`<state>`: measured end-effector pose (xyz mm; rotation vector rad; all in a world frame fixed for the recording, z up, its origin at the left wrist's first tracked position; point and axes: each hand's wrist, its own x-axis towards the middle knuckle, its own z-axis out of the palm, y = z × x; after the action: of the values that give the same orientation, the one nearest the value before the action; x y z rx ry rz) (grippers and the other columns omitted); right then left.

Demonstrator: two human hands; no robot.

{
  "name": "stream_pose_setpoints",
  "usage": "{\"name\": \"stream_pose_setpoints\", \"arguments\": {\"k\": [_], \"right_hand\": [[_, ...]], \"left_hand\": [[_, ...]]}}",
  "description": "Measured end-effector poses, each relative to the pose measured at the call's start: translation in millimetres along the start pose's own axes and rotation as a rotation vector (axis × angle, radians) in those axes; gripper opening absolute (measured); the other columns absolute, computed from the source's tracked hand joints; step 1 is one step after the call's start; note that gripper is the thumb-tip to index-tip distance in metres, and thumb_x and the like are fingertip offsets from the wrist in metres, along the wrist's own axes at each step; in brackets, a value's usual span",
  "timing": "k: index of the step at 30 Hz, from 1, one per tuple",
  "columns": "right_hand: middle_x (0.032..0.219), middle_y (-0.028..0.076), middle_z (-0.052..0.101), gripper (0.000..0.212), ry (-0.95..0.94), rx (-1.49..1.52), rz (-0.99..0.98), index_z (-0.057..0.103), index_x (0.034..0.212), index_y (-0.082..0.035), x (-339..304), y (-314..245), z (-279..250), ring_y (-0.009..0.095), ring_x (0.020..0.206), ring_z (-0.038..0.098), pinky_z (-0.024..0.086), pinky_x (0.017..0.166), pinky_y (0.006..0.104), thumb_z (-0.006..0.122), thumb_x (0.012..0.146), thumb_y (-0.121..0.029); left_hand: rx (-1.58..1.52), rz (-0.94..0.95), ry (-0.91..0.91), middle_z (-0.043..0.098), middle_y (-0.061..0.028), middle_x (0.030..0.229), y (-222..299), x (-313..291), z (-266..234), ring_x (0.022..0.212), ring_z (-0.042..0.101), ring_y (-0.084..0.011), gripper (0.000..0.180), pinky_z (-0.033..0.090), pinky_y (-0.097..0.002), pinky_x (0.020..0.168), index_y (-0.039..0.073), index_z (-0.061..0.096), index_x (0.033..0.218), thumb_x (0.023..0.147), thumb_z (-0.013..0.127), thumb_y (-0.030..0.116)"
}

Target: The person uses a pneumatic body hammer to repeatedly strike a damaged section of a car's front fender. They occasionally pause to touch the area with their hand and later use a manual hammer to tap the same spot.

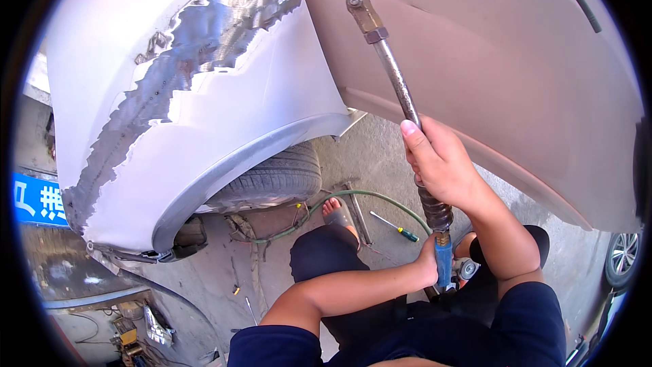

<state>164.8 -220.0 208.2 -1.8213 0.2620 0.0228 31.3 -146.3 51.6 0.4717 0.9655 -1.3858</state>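
Note:
My right hand is wrapped around the steel rod of a slide hammer, just above its dark ribbed grip. The rod tilts up and slightly left, and its forked, bolted tip lies in front of a pinkish-beige car panel. Lower down, my left hand is closed around the tool's blue handle end, its fingers partly hidden. To the left is a pale car fender with a long jagged patch of bare, ground metal. I cannot tell whether the tip touches the panel.
A tyre sits under the fender arch. On the concrete lie a green hose, a hammer and a green-handled screwdriver. A blue sign and a loose headlight are at left; another car's wheel stands far right.

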Motion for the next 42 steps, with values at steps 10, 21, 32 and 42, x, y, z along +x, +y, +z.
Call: {"name": "stream_pose_setpoints", "arguments": {"k": [10,21,32,42], "right_hand": [[0.064,-0.001,0.045,0.042,-0.050,-0.007,-0.144,0.051,0.081,-0.004,28,-8,3,0.008,0.058,0.042,0.038,0.052,0.0255,0.042,0.101,-0.040],[0.067,0.019,0.053,0.049,-0.058,-0.144,-0.147,0.053,0.084,0.006,42,-26,4,0.031,0.063,0.051,0.045,0.066,0.0415,0.041,0.101,-0.039],[0.066,0.016,0.052,0.050,-0.034,-0.191,-0.147,0.052,0.082,0.004,42,-24,4,0.027,0.062,0.050,0.044,0.063,0.0387,0.042,0.100,-0.041],[0.067,0.016,0.053,0.049,-0.038,-0.213,-0.140,0.052,0.081,0.003,41,-25,7,0.029,0.063,0.051,0.044,0.063,0.0393,0.041,0.101,-0.040]], "left_hand": [[-0.050,0.021,0.051,0.056,-0.0041,0.077,9,36,2,0.067,0.057,-0.0244,0.026,0.049,-0.0412,0.063,0.018,0.054,0.082,0.086,0.056,0.044],[-0.052,0.099,-0.047,0.054,-0.0044,0.068,15,31,27,0.063,0.056,-0.0201,0.043,0.050,-0.0347,0.060,0.016,0.053,0.076,0.091,0.041,0.054],[-0.066,0.057,-0.063,0.055,-0.0035,0.073,13,28,19,0.069,0.057,-0.0217,0.028,0.048,-0.0373,0.067,0.017,0.053,0.075,0.080,0.065,0.041],[-0.012,0.069,-0.087,0.057,-0.0072,0.073,12,35,15,0.070,0.059,-0.0197,0.046,0.053,-0.0354,0.067,0.012,0.055,0.084,0.092,0.041,0.055]]}}
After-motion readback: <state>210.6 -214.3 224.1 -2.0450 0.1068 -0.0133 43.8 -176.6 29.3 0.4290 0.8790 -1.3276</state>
